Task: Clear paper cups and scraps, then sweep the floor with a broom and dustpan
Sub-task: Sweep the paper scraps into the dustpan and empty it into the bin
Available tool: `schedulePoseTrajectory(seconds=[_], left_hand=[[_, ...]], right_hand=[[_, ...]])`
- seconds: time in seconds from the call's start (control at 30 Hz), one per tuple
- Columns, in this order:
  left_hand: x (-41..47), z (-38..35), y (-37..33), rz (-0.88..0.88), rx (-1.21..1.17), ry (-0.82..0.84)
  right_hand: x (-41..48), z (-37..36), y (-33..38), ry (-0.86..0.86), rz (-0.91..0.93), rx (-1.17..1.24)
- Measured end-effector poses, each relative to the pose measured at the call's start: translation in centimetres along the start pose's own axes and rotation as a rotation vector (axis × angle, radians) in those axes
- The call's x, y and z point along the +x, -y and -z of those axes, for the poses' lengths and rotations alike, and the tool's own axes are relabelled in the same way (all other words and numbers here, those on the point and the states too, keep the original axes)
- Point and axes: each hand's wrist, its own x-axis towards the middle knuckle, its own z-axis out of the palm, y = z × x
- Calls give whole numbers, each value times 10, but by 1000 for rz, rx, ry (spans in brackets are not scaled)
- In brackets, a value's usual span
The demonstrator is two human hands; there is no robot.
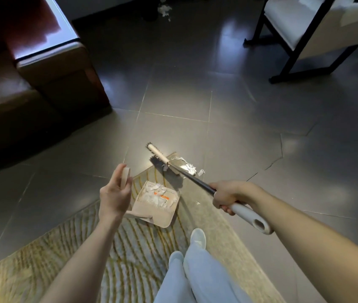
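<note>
My left hand point(114, 192) grips the top of the beige dustpan's handle point(125, 176). The dustpan point(155, 206) rests on the rug and holds white paper scraps with an orange mark. My right hand point(226, 196) grips the broom's grey-and-black handle point(248, 216). The broom head point(162, 161) lies at the rug's corner, bristles beside crumpled white scraps point(185, 166). A small scrap point(201, 172) lies just right of them on the tile.
A yellow-grey patterned rug point(86, 248) covers the near floor under my feet point(198, 237). A brown leather sofa point(42, 68) stands at the left. A dark-framed chair point(304, 29) stands at the far right. More white scraps point(164, 8) lie on the far tiles.
</note>
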Motion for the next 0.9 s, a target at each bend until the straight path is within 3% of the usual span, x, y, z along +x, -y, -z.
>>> schedulePoseTrajectory(seconds=[0.13,0.4,0.77,0.9], left_hand=[[0,2,5,-30,42,-44],[4,-9,7,-37,26,-66],[-2,8,9,15,-86,50],[-4,19,14,10,-112,82]], right_hand=[[40,11,2,-38,-13,2],[95,-28,-29,76,-167,101],[11,-67,-37,179,-278,179],[-16,-82,-46,120,-281,203]])
